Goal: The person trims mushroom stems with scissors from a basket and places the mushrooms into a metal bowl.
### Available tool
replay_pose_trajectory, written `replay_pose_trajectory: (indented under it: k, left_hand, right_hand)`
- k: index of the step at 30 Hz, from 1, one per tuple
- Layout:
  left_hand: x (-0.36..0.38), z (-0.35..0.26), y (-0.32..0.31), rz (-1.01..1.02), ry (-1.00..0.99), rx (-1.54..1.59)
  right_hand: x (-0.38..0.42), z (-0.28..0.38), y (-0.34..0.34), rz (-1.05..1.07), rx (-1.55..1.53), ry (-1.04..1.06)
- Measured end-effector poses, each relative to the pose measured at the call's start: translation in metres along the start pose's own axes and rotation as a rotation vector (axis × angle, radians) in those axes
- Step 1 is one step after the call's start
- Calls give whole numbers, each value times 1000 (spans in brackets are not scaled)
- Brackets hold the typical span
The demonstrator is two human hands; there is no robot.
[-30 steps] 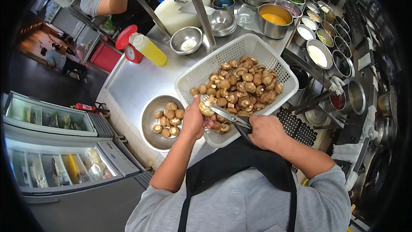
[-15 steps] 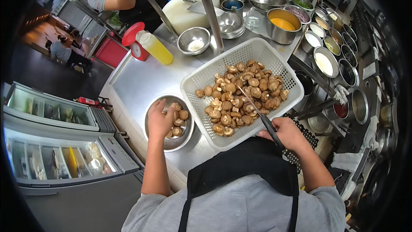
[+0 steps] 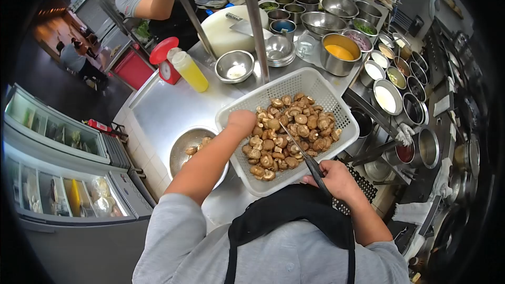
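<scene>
In a white perforated basket (image 3: pixel 329 81) lies a heap of brown shiitake mushrooms (image 3: pixel 294 139). My left hand (image 3: pixel 243 122) reaches in over the basket's left side, at the edge of the heap; its fingers are hidden, so their grip does not show. My right hand (image 3: pixel 336 180) is closed round the black handle of a knife (image 3: pixel 314 168) at the basket's front right, with the thin blade slanting up and left over the mushrooms. A steel bowl (image 3: pixel 175 153) left of the basket holds several mushrooms, partly covered by my left forearm.
Behind the basket stand steel bowls (image 3: pixel 234 67), a squeeze bottle of yellow liquid (image 3: pixel 190 72), a red scale (image 3: pixel 167 63) and a pot of orange liquid (image 3: pixel 339 55). A cleaver (image 3: pixel 244 27) rests on a round board (image 3: pixel 221 29). A metal post (image 3: pixel 258 31) rises there. Another person (image 3: pixel 152 5) stands beyond.
My left hand has moved from the steel bowl up and right to the mushrooms in the basket. My right hand still holds the knife. The whole view has shifted slightly.
</scene>
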State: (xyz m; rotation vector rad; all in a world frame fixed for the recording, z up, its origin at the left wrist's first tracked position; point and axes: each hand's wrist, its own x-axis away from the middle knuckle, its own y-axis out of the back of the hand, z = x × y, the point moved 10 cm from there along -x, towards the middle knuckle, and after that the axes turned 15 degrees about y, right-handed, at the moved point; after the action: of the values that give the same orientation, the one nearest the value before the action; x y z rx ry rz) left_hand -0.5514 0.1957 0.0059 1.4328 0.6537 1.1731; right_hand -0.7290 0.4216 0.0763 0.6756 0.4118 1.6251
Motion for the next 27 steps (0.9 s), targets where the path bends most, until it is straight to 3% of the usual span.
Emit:
replay_pose_trajectory:
  k: [3,5,6,8,13,15,18,21,27]
  left_hand:
    - [34,5,39,41,8,135]
    - [51,18,43,196,-72,1164]
    - [63,16,40,198,-70,1162]
    - [86,10,34,378,-48,1713]
    - [111,3,27,312,27,1868]
    - [115,4,29,214,22,1847]
    - [122,2,24,187,97,1757]
    - [126,3,21,168,124,1740]
    - [130,-1,12,289,129,1788]
  right_hand:
    - [10,-11,12,-76,-24,-7]
    - [13,-20,12,-59,-73,-43]
    - [13,-19,11,-55,-56,-54]
    - [8,-4,9,-47,22,-14]
    - [-2,26,-6,-50,333,130]
    - [-5,42,-5,-161,460,290]
    - [-9,50,-11,-27,553,222]
    - [-9,51,-15,-33,663,249]
    - [-10,39,-27,74,663,253]
